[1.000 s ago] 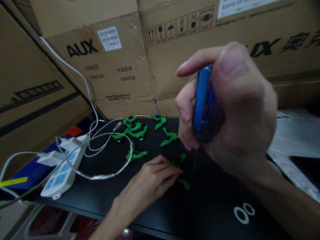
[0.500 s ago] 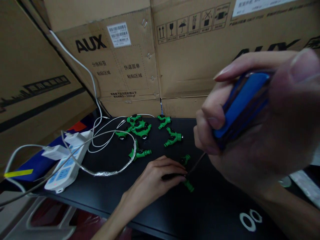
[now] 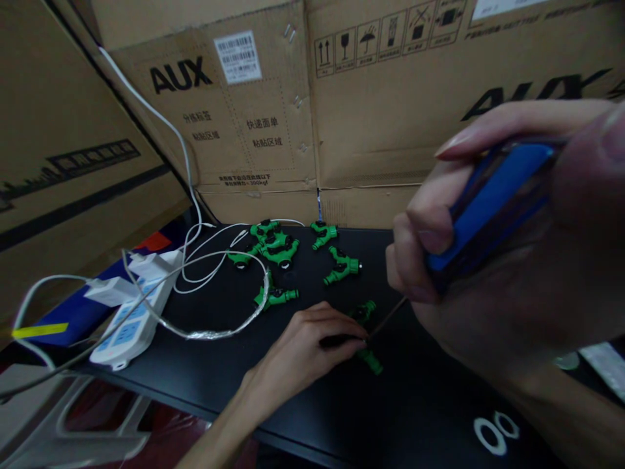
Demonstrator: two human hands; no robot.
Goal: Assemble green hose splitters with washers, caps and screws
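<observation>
My right hand, large and close to the camera, is wrapped round the blue handle of a screwdriver. Its thin shaft slants down to the left and its tip meets a green Y-shaped hose connector. That connector lies on the black table, pinched by the fingers of my left hand. Its middle is hidden behind those fingers, so where exactly the tip sits I cannot tell. Other green Y-connectors lie beyond: one just behind my left hand, another to the left.
Several green connectors are heaped near the cardboard boxes at the back. A white power strip with plugs and looping cables takes up the left side. Two white rings lie at the front right of the black table.
The whole view has shifted slightly. My right hand with the screwdriver appears a little farther right. My left hand keeps its pinch on the connector.
</observation>
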